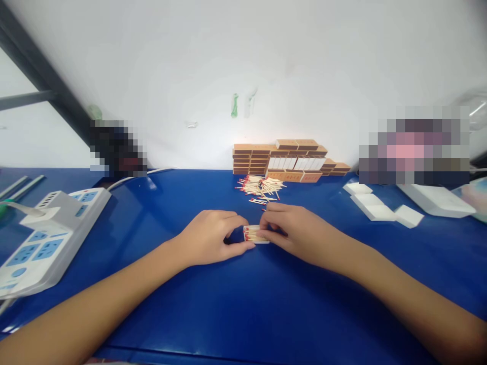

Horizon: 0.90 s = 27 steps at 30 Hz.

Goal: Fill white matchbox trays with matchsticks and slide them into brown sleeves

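A small white matchbox tray [262, 242] lies on the blue table in front of me, with red-tipped matches [252, 234] inside it. My left hand [213, 235] grips the tray's left end between thumb and fingers. At the right end, the bent fingers of my right hand [291, 228] reach over the tray and press together at the matches; whether a match is pinched between them is hidden. Just beyond my hands is a loose pile of matches [261, 186], with a few strays on its near side.
Behind the pile, brown matchboxes [251, 159] are stacked against the wall, with white trays [297, 162] among them. More white trays [375, 209] lie to the right, near a larger white box [437, 200]. A power strip [57, 243] with cables occupies the left side.
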{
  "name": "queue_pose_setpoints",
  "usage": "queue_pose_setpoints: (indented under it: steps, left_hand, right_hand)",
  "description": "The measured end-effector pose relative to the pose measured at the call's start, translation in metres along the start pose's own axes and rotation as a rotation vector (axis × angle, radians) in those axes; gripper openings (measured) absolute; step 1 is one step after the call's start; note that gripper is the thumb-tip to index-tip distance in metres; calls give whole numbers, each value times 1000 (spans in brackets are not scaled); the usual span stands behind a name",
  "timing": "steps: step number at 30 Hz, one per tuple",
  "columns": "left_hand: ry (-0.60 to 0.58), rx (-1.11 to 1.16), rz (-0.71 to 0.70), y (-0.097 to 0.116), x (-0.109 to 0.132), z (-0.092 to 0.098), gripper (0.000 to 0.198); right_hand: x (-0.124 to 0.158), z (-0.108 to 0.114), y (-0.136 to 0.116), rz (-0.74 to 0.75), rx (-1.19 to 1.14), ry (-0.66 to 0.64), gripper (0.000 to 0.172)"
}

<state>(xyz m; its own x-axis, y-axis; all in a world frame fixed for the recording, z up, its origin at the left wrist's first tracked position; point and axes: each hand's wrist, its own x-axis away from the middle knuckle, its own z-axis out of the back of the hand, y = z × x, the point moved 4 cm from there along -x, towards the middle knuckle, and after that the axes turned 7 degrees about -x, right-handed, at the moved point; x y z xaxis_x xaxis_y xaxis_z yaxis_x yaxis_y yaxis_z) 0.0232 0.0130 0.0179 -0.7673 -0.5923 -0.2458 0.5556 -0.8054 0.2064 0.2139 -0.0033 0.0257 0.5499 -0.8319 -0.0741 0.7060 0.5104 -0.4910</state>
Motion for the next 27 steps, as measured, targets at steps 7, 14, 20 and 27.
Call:
queue_pose_setpoints:
  steps: [7, 14, 20, 27]
  left_hand:
    - [-5, 2, -24, 1, 0, 0, 29]
    - [4, 5, -38, 2, 1, 0, 29]
    - [4, 5, -38, 2, 1, -1, 31]
    - [10, 6, -46, 2, 1, 0, 29]
  right_hand:
    - [1, -3, -1, 19, 24, 9, 16]
    - [-1, -5, -2, 47, 39, -6, 16]
    - [1, -5, -3, 39, -2, -41, 15]
    - [1, -2, -4, 20, -17, -40, 17]
